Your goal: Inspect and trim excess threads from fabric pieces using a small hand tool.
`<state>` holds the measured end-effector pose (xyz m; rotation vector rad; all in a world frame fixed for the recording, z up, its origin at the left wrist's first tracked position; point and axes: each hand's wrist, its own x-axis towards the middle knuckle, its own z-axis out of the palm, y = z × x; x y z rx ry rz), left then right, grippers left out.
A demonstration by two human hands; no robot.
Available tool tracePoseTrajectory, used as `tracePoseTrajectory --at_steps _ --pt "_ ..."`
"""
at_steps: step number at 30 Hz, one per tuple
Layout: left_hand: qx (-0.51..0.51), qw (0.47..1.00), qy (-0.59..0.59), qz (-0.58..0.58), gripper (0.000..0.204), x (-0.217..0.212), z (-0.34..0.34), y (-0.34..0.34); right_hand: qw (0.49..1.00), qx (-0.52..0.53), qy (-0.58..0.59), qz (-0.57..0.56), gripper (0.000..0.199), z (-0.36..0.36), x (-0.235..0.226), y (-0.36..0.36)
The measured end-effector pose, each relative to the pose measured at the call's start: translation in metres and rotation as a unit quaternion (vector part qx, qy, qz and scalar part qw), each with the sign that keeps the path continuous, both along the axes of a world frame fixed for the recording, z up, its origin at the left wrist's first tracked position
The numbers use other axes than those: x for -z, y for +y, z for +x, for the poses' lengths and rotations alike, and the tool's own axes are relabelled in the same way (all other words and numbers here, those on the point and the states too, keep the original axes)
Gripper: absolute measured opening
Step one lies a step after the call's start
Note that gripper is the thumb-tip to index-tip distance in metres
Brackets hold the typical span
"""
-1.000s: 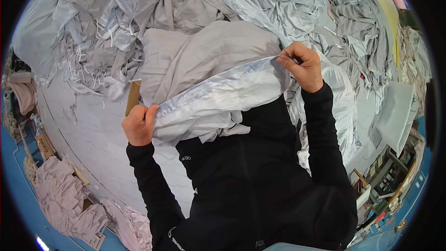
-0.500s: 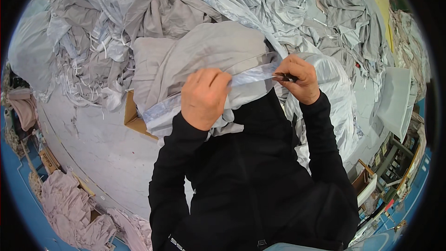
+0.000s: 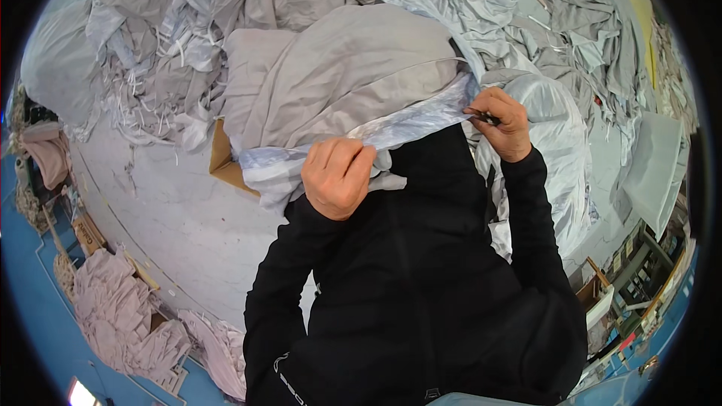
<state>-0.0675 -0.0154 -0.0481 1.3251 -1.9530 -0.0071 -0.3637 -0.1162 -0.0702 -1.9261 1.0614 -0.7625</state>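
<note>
A large piece of grey fabric (image 3: 338,75) with a shiny pale blue-white underside along its near edge (image 3: 421,122) lies in front of me. My left hand (image 3: 338,179) is closed on that near edge, knuckles up. At the right end of the edge, my right hand (image 3: 502,125) is closed in a pinch, its fingertips at the fabric. A small dark tool (image 3: 483,117), perhaps thread snips, sits inside the right hand, mostly hidden by the fingers. The edge runs stretched between both hands, close to my black jacket.
Heaped grey and pale blue fabric (image 3: 571,22) covers the far side of the marbled white table (image 3: 165,203). A brown cardboard piece (image 3: 229,158) shows by the fabric's left end. A translucent white bin (image 3: 653,173) stands at right; pinkish fabric (image 3: 124,316) lies lower left.
The near edge of the fabric has turned so more of its shiny side shows. My right hand has shifted slightly right, and my left hand is a little lower, nearer my body.
</note>
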Motion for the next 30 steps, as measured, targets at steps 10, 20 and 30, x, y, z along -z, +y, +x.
tracePoseTrajectory --at_steps 10,20,30 --pt "-0.146 0.987 0.062 0.013 0.024 -0.006 0.034 0.021 0.988 0.003 -0.061 0.143 0.009 -0.013 -0.002 -0.007" --pt "-0.215 0.970 0.008 0.117 0.032 -0.022 0.052 0.012 0.999 -0.010 0.010 0.040 0.027 0.055 -0.017 -0.056" --pt "-0.161 0.946 0.163 0.231 0.019 -0.039 0.070 0.021 0.997 0.001 -0.070 -0.014 0.012 0.042 -0.018 -0.069"
